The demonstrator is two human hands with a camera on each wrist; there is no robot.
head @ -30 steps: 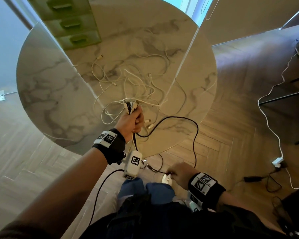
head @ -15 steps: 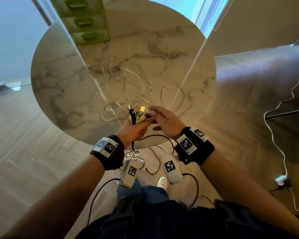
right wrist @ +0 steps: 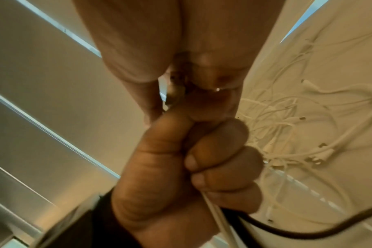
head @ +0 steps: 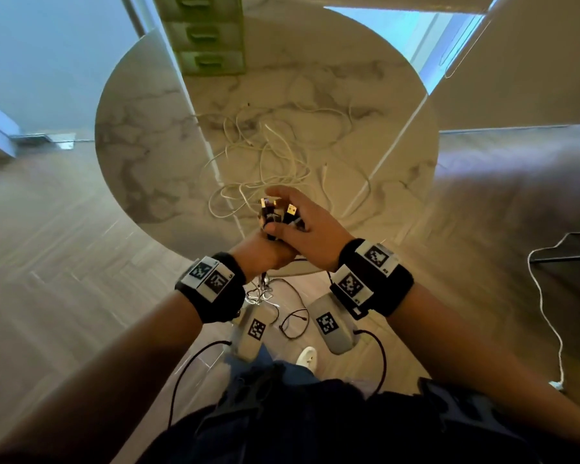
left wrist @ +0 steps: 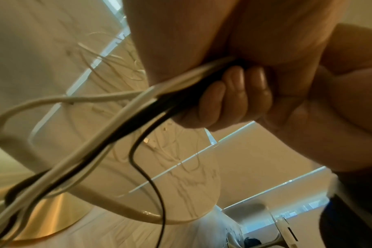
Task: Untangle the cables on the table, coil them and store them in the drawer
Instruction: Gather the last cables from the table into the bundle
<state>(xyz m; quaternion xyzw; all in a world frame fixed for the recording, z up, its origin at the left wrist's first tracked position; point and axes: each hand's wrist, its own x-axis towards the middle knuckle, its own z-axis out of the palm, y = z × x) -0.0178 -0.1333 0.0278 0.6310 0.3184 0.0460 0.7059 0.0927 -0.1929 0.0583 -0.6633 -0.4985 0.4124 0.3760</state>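
Note:
My left hand grips a bundle of cable ends upright over the near edge of the round marble table. In the left wrist view its fingers curl round white and black cables that hang down. My right hand closes on the plugs at the top of the bundle, thumb in front and fingers over the far side. The right wrist view shows that pinch above the left fist. A tangle of white cables lies on the table. The green drawer unit stands at the far edge, drawers closed.
A thin black cable lies looped on the wooden floor under the table edge. A white cable runs across the floor at the right to a plug. A small white object sits by my knees.
My right hand rose from below the table edge, came up to the bundle in my left hand and now holds its plugs. The black cable loop no longer lies on the table.

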